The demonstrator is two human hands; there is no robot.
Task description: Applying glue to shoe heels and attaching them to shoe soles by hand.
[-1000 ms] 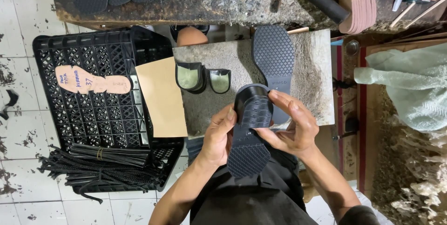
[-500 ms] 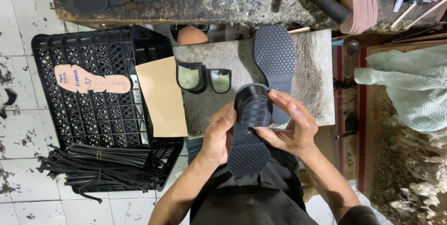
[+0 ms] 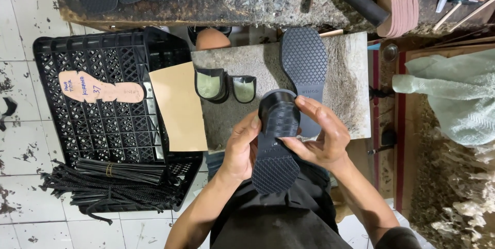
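Seated at the bench (image 3: 356, 120), both my hands, left (image 3: 241, 148) and right (image 3: 318, 138), grip a black sole (image 3: 276, 161), curling its heel end to flex it.

— How many black textured rubber soles?
— Two near the hands: one held (image 3: 276, 146), one flat on the stone tabletop (image 3: 304, 63).
— And the small black heel pieces?
— Two (image 3: 211, 84) (image 3: 243, 88). Also one black plastic crate (image 3: 103, 125) and one paper insole pattern (image 3: 100, 88).

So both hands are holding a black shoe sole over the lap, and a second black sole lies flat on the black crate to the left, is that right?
Not quite. Both the left hand and right hand do hold a black shoe sole, but the head view shows the second black sole lying on the stone slab, not on the black crate.
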